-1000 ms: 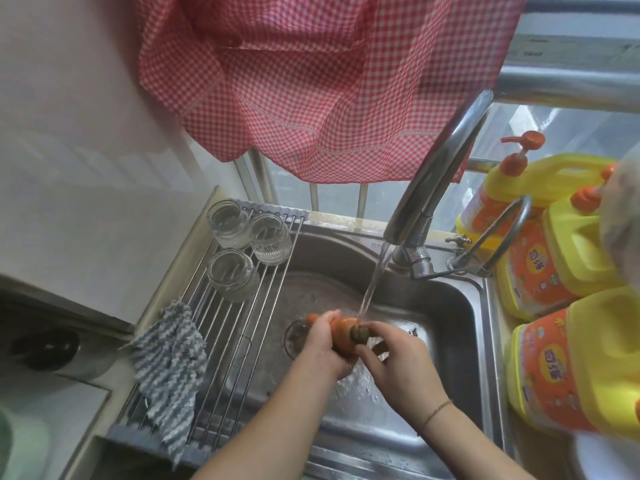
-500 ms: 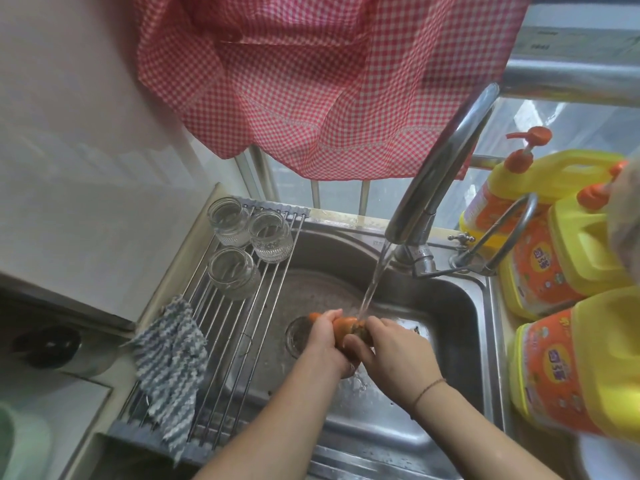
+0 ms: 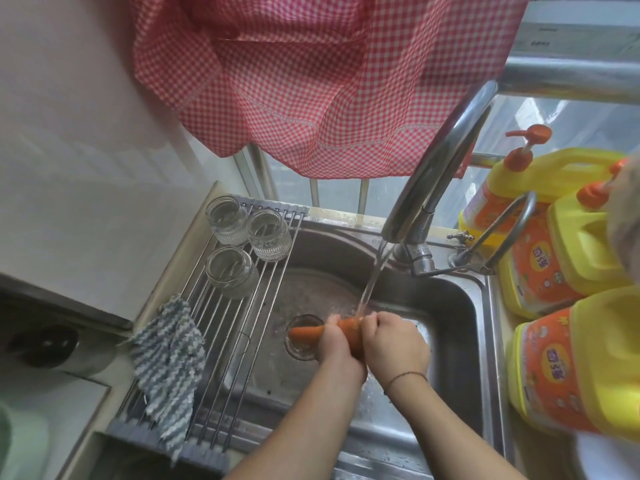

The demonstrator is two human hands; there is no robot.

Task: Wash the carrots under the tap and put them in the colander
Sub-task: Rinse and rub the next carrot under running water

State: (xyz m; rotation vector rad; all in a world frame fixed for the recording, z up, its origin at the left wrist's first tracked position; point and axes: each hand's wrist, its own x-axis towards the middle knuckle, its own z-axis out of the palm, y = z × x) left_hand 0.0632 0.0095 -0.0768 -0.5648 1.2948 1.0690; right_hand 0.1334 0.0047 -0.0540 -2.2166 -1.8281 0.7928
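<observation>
Two hands on one carrot (image 3: pixel 306 333), held over the drain (image 3: pixel 302 341) of the steel sink (image 3: pixel 460 327), under the stream from the tap (image 3: pixel 440 168). Left hand (image 3: pixel 337 344) wraps the carrot near its middle, fingers curled round it; right hand (image 3: pixel 394 341) closes its grip on the thicker end, which it hides. Water lands at the gap between the two hands. Long axis lies roughly level, running left to right across the sink; the narrower, rounded end sticks out to the left past the left hand, over the drain. Step in hand looks like rinse-and-rub. To do it well: roll the carrot about its long axis so every side meets the stream, slide the hands along it so covered skin gets rinsed, and bring the exposed left end under the water too, since it sits outside the stream now. Wet carrot is likely slippery, so keep one hand firm while the other rubs. No colander identifiable in view; destination cannot be told.
</observation>
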